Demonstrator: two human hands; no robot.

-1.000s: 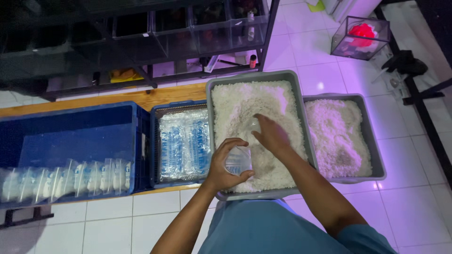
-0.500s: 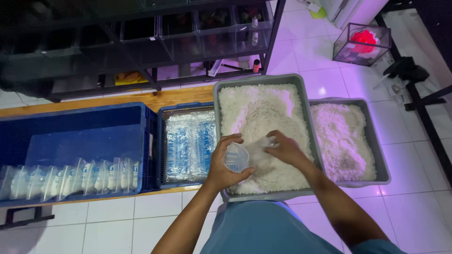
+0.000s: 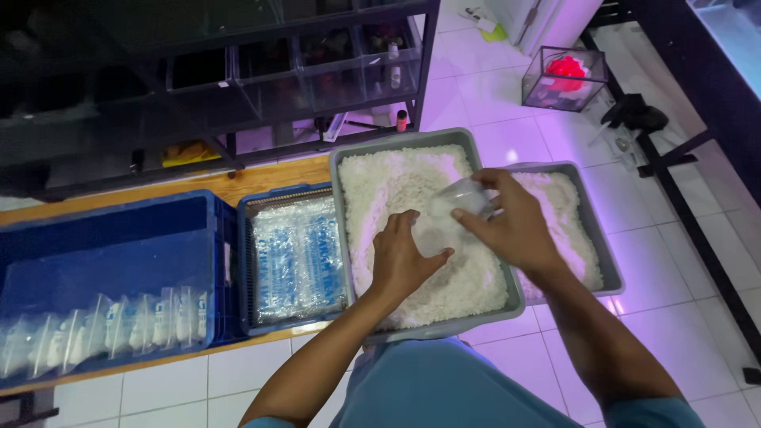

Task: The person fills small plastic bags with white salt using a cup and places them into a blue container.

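Observation:
A grey tray (image 3: 346, 238) full of white granular material sits in front of me. Over its middle my right hand (image 3: 514, 224) grips a small clear plastic cup (image 3: 464, 196), tilted on its side. My left hand (image 3: 403, 259) rests in the white material just left of the cup, fingers bent and touching a clear bag or film (image 3: 428, 232) under the cup. A second grey tray (image 3: 606, 254) with the same white material lies to the right, partly behind my right hand.
A small blue crate (image 3: 247, 261) holds flat clear packets. A large blue crate (image 3: 111, 246) at the left has a row of filled clear bags along its front. A dark shelf unit (image 3: 238, 87) stands behind, and a glass box with a red object (image 3: 564, 79) sits on the tiled floor.
The cup has passed from my left hand to my right hand and moved right and up over the tray. My left hand has dropped onto the white material.

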